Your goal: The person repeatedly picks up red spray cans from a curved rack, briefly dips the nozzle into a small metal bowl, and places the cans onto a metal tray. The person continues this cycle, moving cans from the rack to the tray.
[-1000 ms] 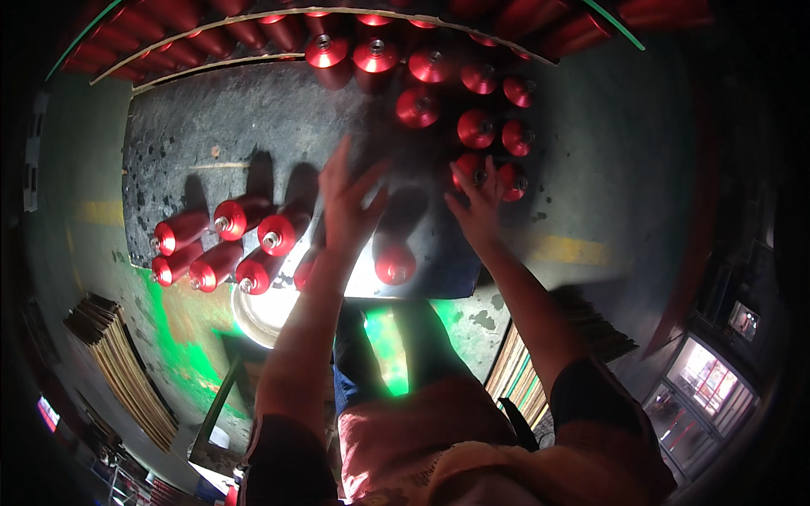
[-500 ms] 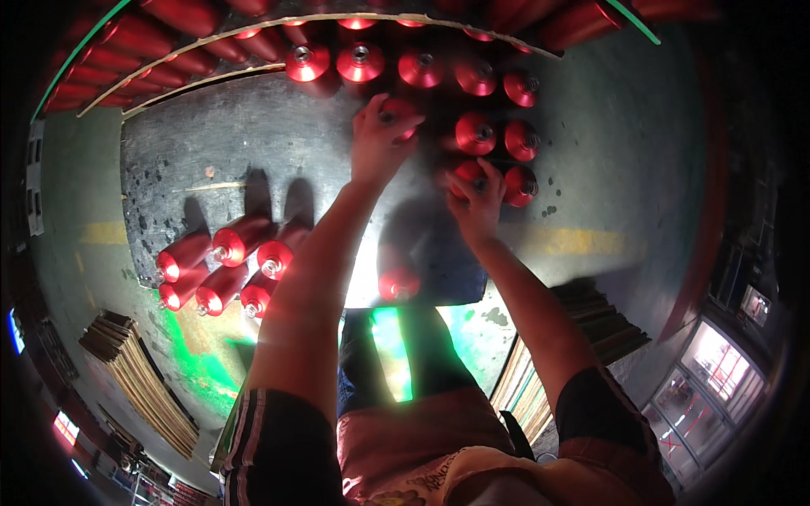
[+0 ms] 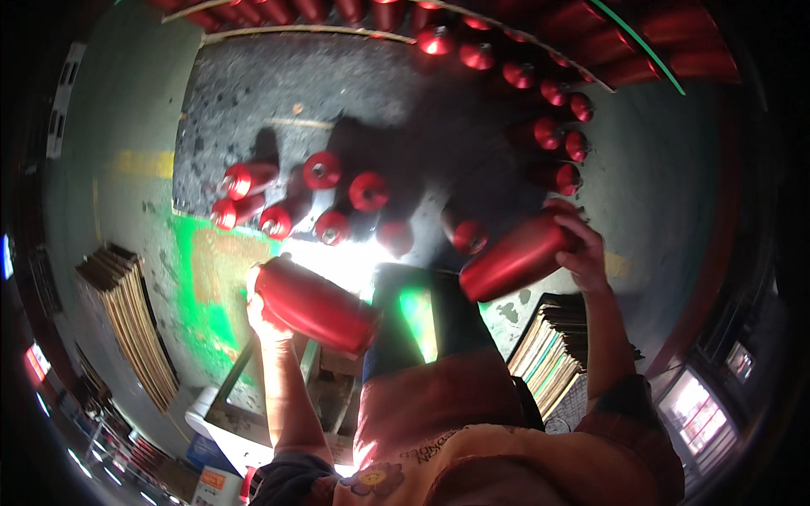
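Note:
Both my hands hold a red metal bottle, lifted off the dark board (image 3: 245,84) and tilted onto its side. My left hand (image 3: 263,314) grips the neck end of the left bottle (image 3: 316,305), whose base points at my body. With my right hand (image 3: 588,257) I grasp the neck end of the right bottle (image 3: 516,255), its base slanting toward my middle. Just beyond, a red bottle (image 3: 467,237) stands by the board's near edge. Several more bottles, such as this one (image 3: 369,192), stand on the left half of the board.
Along the far right edge runs a line of red bottles (image 3: 477,56). Behind it, a raised thin board (image 3: 515,35) and a green strip (image 3: 645,51) border more bottles. Stacked thin sheets stand on the floor at left (image 3: 131,316) and right (image 3: 553,354). A metal frame (image 3: 228,405) is beside my left arm.
My hands have come back from the bottles at the board's far right and spread apart, each now carrying a raised, tilted bottle. The view has shifted too.

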Tool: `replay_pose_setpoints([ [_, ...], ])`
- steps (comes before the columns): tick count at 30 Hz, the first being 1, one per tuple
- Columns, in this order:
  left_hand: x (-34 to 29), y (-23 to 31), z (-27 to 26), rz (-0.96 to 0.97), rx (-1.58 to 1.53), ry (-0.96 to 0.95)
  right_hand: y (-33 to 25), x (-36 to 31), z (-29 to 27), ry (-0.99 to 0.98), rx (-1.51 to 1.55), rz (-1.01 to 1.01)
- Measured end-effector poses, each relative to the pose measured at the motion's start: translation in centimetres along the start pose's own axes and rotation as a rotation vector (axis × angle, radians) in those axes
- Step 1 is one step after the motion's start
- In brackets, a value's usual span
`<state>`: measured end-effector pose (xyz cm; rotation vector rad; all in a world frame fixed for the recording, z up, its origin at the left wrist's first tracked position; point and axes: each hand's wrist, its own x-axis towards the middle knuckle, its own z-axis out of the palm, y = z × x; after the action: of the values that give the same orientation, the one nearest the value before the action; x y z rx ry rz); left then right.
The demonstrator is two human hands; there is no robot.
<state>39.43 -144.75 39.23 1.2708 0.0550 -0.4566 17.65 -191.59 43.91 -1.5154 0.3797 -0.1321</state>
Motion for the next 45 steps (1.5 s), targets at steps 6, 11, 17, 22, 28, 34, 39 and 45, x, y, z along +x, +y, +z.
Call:
replay_pose_setpoints([
  [6,-8.6,-3.9,-8.7,-0.055,0.805,-0.078,11.4,-1.6,19.8,-0.484,0.875,0.560],
  [11,-13.2,-11.2,-16.9,-0.522,-0.798,0.129,18.9,-3.9,34.8,-0.683,1.101,0.922],
  [17,-16.4,-16.1,-24.3,-0.394,-1.208,-0.009,21.6,-5.1,45.0,-0.565,1.237,1.249],
  [22,-17.2,-17.8,-26.5,-0.360,-1.389,-0.093,21.6,-5.9,48.1,-0.847,0.703,0.720],
  [28,-18.2,-18.3,-26.7,-0.413,-1.411,-0.046,21.0,-7.4,48.4,-0.623,1.127,1.267],
  [34,-18.4,-18.0,-24.4,-0.528,-1.393,-0.021,22.0,-7.7,42.0,-0.623,1.111,1.030],
  [39,-14.1,-15.7,-21.2,-0.591,-0.629,-0.101,20.0,-8.2,27.2,-0.154,0.602,0.849],
  [45,-9.0,-14.3,-9.0,-0.262,0.158,-0.023,18.6,-13.0,13.6,0.252,-0.523,0.321],
])
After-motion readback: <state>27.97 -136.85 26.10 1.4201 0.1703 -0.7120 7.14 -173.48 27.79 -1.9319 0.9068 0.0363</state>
